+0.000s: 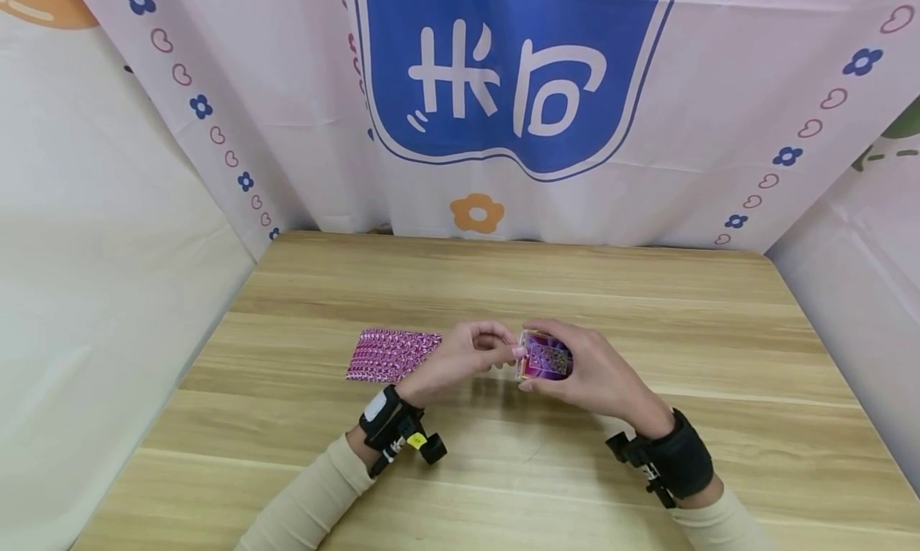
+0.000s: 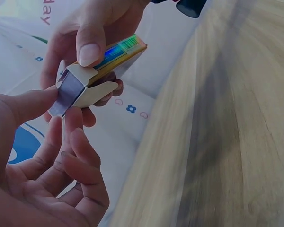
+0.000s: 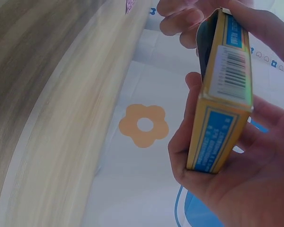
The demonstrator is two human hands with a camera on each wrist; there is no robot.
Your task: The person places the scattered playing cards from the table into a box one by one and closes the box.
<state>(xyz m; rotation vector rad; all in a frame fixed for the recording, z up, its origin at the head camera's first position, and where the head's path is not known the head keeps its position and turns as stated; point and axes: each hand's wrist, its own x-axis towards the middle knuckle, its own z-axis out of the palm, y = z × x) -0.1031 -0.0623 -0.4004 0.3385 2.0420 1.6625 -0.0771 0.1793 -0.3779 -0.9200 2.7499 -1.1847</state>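
Note:
My right hand [image 1: 600,375] grips a small card box [image 1: 546,358], thumb on one side and fingers on the other. The box has a purple picture face, and its yellow-edged sides [image 3: 222,99] carry blue labels and a barcode. In the left wrist view its near end stands unfolded, with a white side flap [image 2: 99,94] sticking out and a dark end flap [image 2: 70,92]. Thumb and fingertip of my left hand [image 1: 467,359] pinch that end flap; the other fingers are loosely bent. Whatever is inside the box is hidden.
Purple-and-white patterned cards [image 1: 391,355] lie overlapped on the wooden table [image 1: 546,487], partly behind my left hand. A white curtain [image 1: 302,136] with a blue emblem hangs at the table's far edge, and pale cloth [image 1: 86,295] covers the left side.

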